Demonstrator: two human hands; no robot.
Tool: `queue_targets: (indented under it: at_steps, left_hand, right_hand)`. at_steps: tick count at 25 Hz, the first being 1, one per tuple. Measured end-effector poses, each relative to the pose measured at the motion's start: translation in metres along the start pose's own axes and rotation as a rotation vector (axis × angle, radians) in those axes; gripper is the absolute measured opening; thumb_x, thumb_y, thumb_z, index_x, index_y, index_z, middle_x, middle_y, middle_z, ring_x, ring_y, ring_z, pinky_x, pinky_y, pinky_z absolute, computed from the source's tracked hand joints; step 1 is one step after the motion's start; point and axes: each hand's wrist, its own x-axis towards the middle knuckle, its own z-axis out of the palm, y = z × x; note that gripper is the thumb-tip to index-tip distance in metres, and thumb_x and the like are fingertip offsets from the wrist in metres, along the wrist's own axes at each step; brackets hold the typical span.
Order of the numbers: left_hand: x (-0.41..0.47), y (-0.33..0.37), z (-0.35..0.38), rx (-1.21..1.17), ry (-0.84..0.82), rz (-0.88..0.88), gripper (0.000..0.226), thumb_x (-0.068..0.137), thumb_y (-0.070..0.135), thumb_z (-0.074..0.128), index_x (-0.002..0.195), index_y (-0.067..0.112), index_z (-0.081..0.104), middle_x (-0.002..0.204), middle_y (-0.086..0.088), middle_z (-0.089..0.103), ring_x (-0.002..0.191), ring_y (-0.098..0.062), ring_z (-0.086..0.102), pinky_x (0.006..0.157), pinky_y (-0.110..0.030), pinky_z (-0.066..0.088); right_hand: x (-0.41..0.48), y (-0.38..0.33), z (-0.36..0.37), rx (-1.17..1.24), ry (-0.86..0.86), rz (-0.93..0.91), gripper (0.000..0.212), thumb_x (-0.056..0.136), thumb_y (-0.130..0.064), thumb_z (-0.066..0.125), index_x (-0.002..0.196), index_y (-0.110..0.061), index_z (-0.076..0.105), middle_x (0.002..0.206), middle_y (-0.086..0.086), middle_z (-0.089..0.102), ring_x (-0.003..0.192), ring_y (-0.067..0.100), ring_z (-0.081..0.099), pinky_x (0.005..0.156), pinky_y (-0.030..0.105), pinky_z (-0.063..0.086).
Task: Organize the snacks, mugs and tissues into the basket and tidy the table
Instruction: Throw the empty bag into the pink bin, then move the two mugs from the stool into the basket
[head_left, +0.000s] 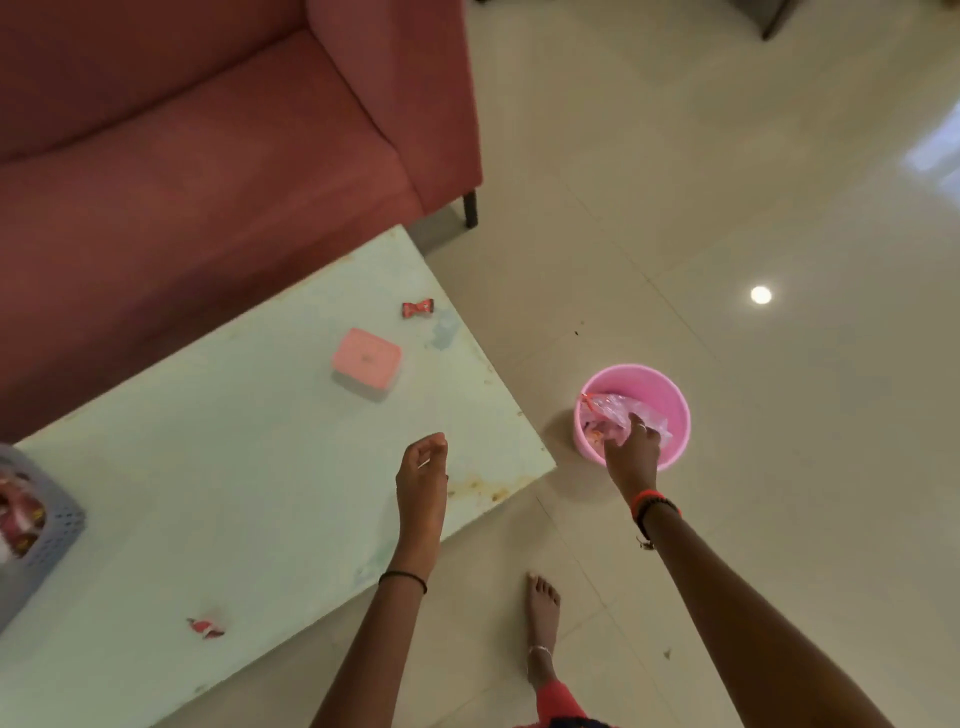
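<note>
My right hand (632, 446) reaches into a pink bin (670, 395) on the floor and is closed on a crumpled clear plastic wrapper (610, 408). My left hand (422, 467) hovers over the pale green table (249, 467) near its right corner, fingers loosely curled, holding nothing. A pink-lidded box (367, 360) stands on the table. A red candy wrapper (417, 308) lies near the far edge, and another red wrapper (205, 627) lies near the front edge. A grey perforated basket (52, 540) with snack packets sits at the table's left edge, partly cut off.
A red sofa (208, 130) runs behind the table, its dark leg (470, 208) near the table's far corner. Glossy beige floor tiles (727, 208) spread to the right. My bare foot (542, 618) stands on the floor beside the table's front edge.
</note>
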Motion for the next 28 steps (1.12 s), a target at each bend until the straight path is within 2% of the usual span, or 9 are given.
queue_targets:
  at_steps: [4,8,12,13,15,17,22,25,28]
  left_hand:
    - [-0.019,-0.009,-0.075,-0.072,0.147,0.031,0.008,0.092,0.02,0.055,0.098,0.021,0.061,0.114,-0.001,0.064,0.109,-0.018,0.057,0.088,-0.027,0.042]
    - [-0.038,-0.023,-0.151,-0.167,0.263,0.027,0.015,0.093,0.016,0.054,0.104,0.01,0.062,0.118,-0.005,0.063,0.103,-0.014,0.055,0.087,-0.024,0.037]
    - [-0.055,-0.033,-0.242,-0.247,0.387,0.045,0.016,0.093,0.013,0.053,0.105,0.006,0.061,0.121,-0.009,0.063,0.106,-0.017,0.055,0.085,-0.013,0.036]
    - [-0.058,-0.037,-0.266,-0.264,0.421,0.048,0.017,0.093,0.012,0.052,0.106,0.006,0.061,0.121,-0.01,0.062,0.105,-0.017,0.055,0.084,-0.011,0.036]
    - [-0.064,-0.049,-0.324,-0.313,0.487,0.055,0.018,0.093,0.013,0.053,0.108,0.006,0.062,0.12,-0.01,0.062,0.098,-0.014,0.056,0.081,-0.016,0.04]
    - [-0.067,-0.062,-0.379,-0.344,0.52,0.059,0.019,0.093,0.013,0.053,0.108,0.007,0.061,0.119,-0.009,0.062,0.091,-0.012,0.057,0.076,-0.015,0.042]
    - [-0.074,-0.106,-0.502,-0.36,0.62,0.072,0.02,0.093,0.012,0.052,0.111,0.007,0.061,0.121,-0.011,0.062,0.105,-0.017,0.055,0.089,-0.026,0.038]
    - [-0.074,-0.13,-0.554,-0.353,0.687,0.042,0.024,0.094,0.016,0.051,0.115,0.006,0.059,0.123,-0.011,0.061,0.109,-0.022,0.055,0.09,-0.027,0.039]
    - [-0.075,-0.143,-0.592,-0.379,0.736,0.024,0.025,0.094,0.016,0.052,0.115,0.006,0.06,0.126,-0.012,0.059,0.117,-0.028,0.054,0.1,-0.035,0.042]
  right_hand:
    - [-0.071,-0.051,0.02,0.002,-0.001,-0.172,0.056,0.09,-0.003,0.047,0.144,-0.003,0.034,0.141,0.025,0.037,0.129,0.038,0.037,0.113,0.047,0.03]
    - [-0.15,-0.092,0.053,-0.052,-0.088,-0.355,0.049,0.089,0.001,0.047,0.138,0.006,0.038,0.146,0.021,0.033,0.138,0.033,0.027,0.114,0.032,0.021]
    - [-0.239,-0.136,0.101,-0.088,-0.165,-0.489,0.044,0.09,0.001,0.048,0.133,0.006,0.043,0.143,0.02,0.035,0.132,0.034,0.036,0.099,0.02,0.042]
    - [-0.261,-0.144,0.114,-0.102,-0.178,-0.512,0.044,0.091,0.0,0.048,0.134,0.006,0.043,0.143,0.02,0.035,0.132,0.034,0.037,0.102,0.025,0.041]
    - [-0.31,-0.16,0.148,-0.116,-0.206,-0.563,0.046,0.092,-0.003,0.049,0.136,0.004,0.043,0.143,0.02,0.035,0.132,0.034,0.037,0.111,0.037,0.032]
    - [-0.352,-0.174,0.182,-0.1,-0.217,-0.596,0.047,0.091,-0.002,0.049,0.137,0.004,0.042,0.143,0.022,0.035,0.132,0.036,0.038,0.113,0.039,0.029]
    - [-0.455,-0.195,0.269,-0.077,-0.303,-0.648,0.047,0.093,-0.003,0.047,0.138,0.004,0.039,0.145,0.021,0.032,0.134,0.036,0.037,0.113,0.039,0.031]
    - [-0.509,-0.201,0.315,-0.09,-0.365,-0.682,0.047,0.093,-0.003,0.048,0.139,0.003,0.039,0.144,0.02,0.033,0.134,0.035,0.037,0.113,0.038,0.031]
    - [-0.553,-0.21,0.351,-0.107,-0.427,-0.744,0.048,0.092,-0.003,0.05,0.138,0.002,0.04,0.141,0.021,0.036,0.131,0.035,0.04,0.112,0.035,0.031]
